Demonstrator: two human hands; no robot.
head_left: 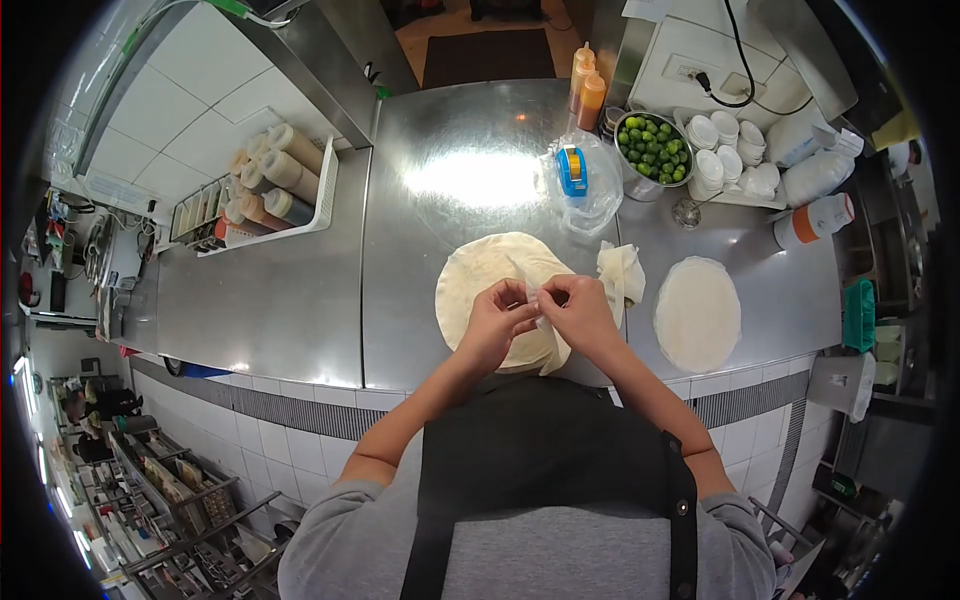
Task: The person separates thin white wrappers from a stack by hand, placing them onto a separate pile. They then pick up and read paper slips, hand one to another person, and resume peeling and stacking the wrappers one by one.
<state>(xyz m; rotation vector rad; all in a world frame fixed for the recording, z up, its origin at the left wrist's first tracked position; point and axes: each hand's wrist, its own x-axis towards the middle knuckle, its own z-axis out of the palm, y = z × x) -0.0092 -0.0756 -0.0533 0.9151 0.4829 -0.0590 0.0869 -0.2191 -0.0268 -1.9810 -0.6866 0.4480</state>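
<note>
A stack of thin, round, pale dough wrappers [478,275] lies on the steel counter in front of me. Over its right half, my left hand [497,322] and my right hand [580,312] meet with fingertips pinched together. Between them runs the raised, folded edge of a thin dough wrapper [533,290], gripped by both hands. Just beyond my right hand sits a crumpled piece of wrapper [622,272]. Farther right, a second round of flat wrappers [697,315] rests by itself on the counter.
A blue tape dispenser [572,170] sits on a clear plastic bag [592,205]. Behind it stand sauce bottles [590,100], a metal pot of green limes [653,150] and a tray of white cups [720,150]. At left, a white basket [325,190] holds several squeeze bottles.
</note>
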